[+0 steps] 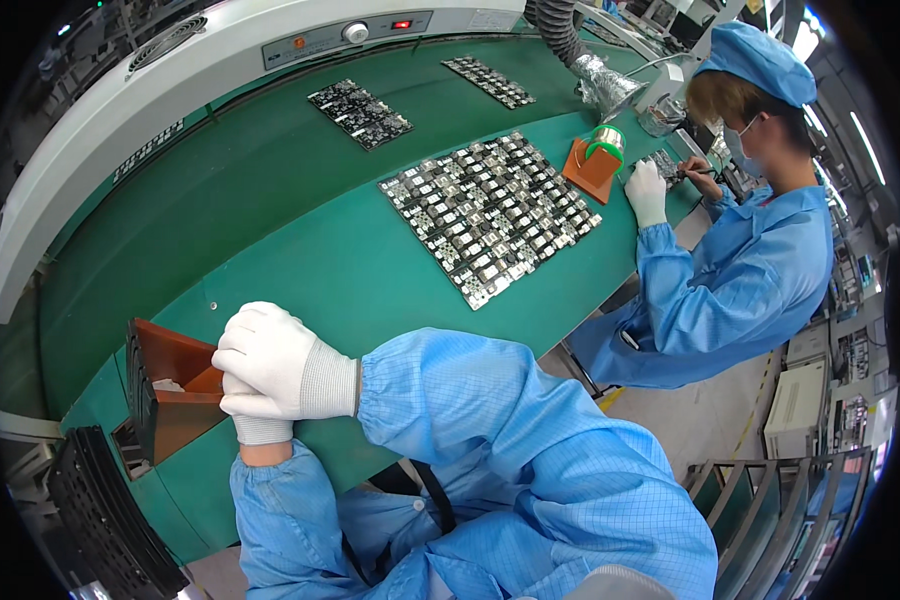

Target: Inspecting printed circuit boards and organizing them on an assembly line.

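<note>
As RH (pixel 270 355) covers LH (pixel 250 405), openness unclear.

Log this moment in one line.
right hand: over left hand | held item: not visible | near: brown container | green table: circuit boards | co-worker: at right

Over the far edge of your green table (pixel 310 260) is a white housing (pixel 210 65) with a knob (pixel 356 33); toward the right end, a green-rimmed spool (pixel 606 141) and a co-worker (pixel 740 285).
</note>
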Motion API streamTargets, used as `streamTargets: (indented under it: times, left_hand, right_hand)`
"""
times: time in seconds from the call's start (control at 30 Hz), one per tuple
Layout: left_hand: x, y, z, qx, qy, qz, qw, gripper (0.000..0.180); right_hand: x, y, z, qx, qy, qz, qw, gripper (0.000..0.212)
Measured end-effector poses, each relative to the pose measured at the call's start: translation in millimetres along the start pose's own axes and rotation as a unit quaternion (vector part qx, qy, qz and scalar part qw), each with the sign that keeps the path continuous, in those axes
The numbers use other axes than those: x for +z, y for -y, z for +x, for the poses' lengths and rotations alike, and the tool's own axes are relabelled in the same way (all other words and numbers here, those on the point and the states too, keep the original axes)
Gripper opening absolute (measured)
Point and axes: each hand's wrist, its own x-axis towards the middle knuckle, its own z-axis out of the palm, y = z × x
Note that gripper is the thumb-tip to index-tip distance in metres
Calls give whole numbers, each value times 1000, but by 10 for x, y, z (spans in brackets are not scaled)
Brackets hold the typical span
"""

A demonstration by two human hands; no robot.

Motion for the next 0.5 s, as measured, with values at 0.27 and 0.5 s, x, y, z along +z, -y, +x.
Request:
streamTargets:
  times: [0.27, 0.5]
  left_hand:
    - [-5, 39, -19, -12, -1, -54, 998, 32]
    - [8, 56, -18, 20, 8, 148, 989, 32]
  right_hand:
    - [-12, 10, 6, 2, 6, -2, 1000, 37]
    - [-57, 24, 11, 2, 12, 14, 1000, 34]
